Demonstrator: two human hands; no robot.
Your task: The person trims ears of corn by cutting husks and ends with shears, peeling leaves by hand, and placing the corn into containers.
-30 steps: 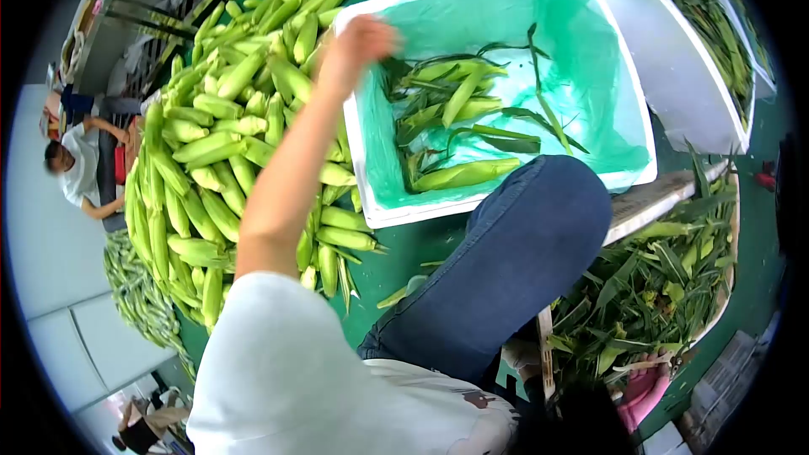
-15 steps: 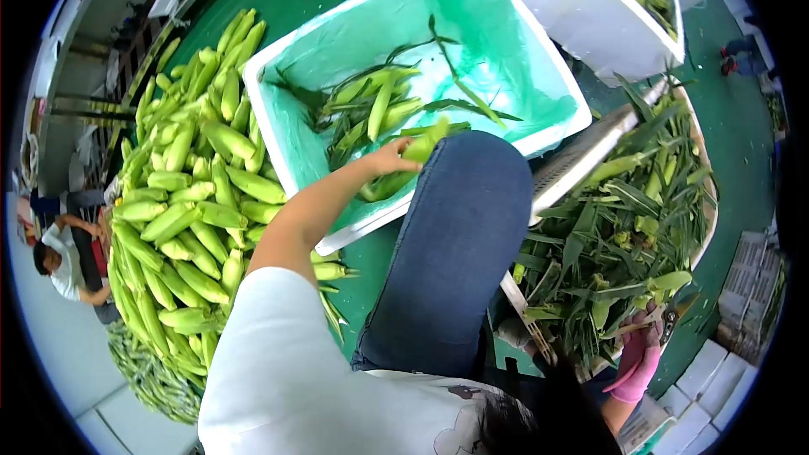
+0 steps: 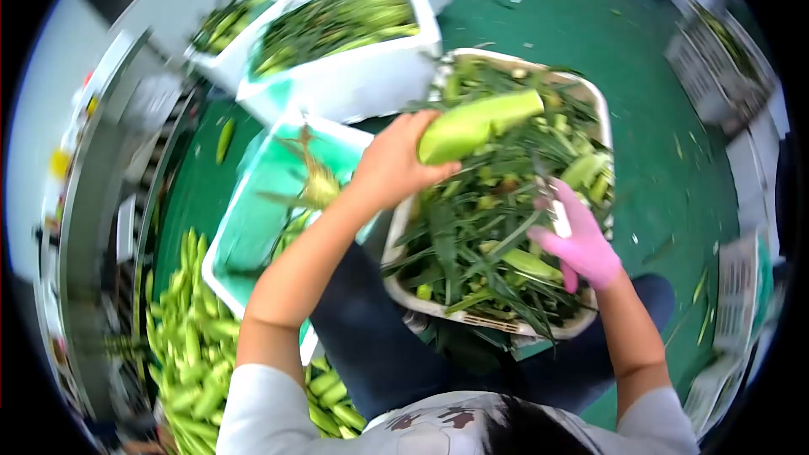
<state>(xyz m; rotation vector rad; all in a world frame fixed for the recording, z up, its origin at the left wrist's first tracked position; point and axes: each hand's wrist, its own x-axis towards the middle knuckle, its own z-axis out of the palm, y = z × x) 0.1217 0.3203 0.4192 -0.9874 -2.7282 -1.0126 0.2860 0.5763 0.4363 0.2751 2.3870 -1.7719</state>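
Observation:
My left hand [image 3: 392, 160], bare, grips a pale green ear of corn in its husk [image 3: 480, 126], holding it over the basket of husk leaves. The ear lies nearly level, its cut-looking end to the right. My right hand [image 3: 581, 236], in a pink glove, is closed around what looks like a pair of shears [image 3: 554, 209]. These are metallic, point upward and are partly blurred. Below both hands is a cream plastic basket [image 3: 600, 109], heaped with dark green leaves and trimmings. Another husked ear [image 3: 527, 261] rests in the heap near my right hand.
A white foam box lined with green plastic [image 3: 244, 227] stands at my left, with some corn inside. A large pile of corn [image 3: 198, 345] lies beyond it. Several full foam boxes [image 3: 354, 72] stand ahead. Crates [image 3: 733, 295] line the right side.
My left hand has moved from the foam box to above the basket with an ear of corn. My view has turned right. My right hand has come up beside the ear, still holding the tool.

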